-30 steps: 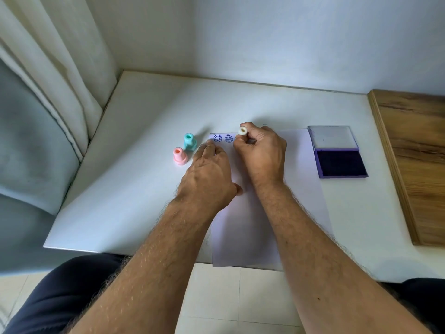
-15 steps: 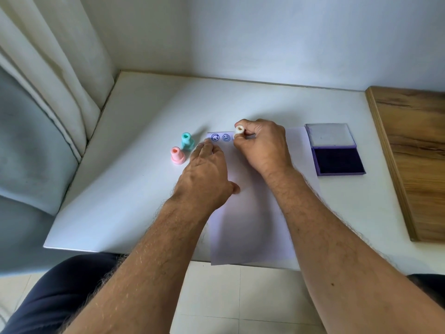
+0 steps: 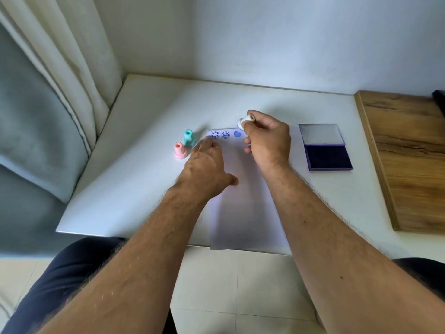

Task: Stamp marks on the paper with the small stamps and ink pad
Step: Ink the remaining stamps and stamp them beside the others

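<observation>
Head view: white surface (image 3: 134,179) in a corner, curtain (image 3: 72,68) at the left edge, wooden board (image 3: 409,153) on the right.

A sheet of paper (image 3: 243,213) lies lengthwise on the surface, its near end slightly overhanging the front edge. Along its far edge are three blue marks in a row: two round faces (image 3: 220,135) and a solid heart (image 3: 237,134) to their right.

Right hand (image 3: 268,141) is raised over the paper's far end, fingers (image 3: 249,141) pinching a small white stamp (image 3: 245,121) between thumb and forefinger. The stamp is tilted on its side, clear of the paper, its round face pointing left (just beyond the heart mark).

Left hand (image 3: 207,167) lies flat, palm down, on the paper's left part, fingers (image 3: 204,147) spread a little and extended toward the first face mark; the thumb points right across the sheet.

Two more stamps stand upright on the surface just left of the paper: a teal stamp (image 3: 189,138) and a pink stamp (image 3: 179,150), near each other, the pink one closer to the person.

Open ink pad (image 3: 326,156) sits on the surface right of the paper, apart from it, lid (image 3: 321,134) folded back (dark inked face toward the person).

Both forearms are bare; dark trousers (image 3: 60,285) and tiled floor (image 3: 228,285) show below the surface's edge.
</observation>
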